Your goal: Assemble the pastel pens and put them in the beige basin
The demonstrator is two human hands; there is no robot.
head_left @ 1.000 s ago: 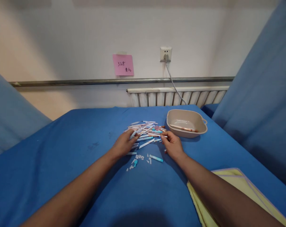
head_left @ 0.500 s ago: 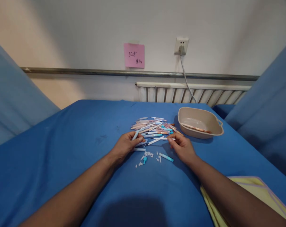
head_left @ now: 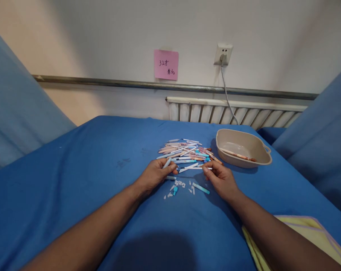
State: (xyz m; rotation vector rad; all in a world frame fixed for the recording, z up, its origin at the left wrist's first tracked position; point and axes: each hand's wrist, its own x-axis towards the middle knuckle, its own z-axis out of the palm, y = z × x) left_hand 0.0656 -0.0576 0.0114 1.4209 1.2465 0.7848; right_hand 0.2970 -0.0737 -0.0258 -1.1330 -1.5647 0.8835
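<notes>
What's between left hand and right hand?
Head view: a slim white stick, pinched in the right hand, points toward the left hand; pens lie just beyond it.

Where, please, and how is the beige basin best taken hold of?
Probably by the loop handle at the right end of the beige basin, coming from the right. The loop juts out from the rim, while the left end lies close to the pile of pens. The right hand holds a thin white stick, so it should be freed first.
</notes>
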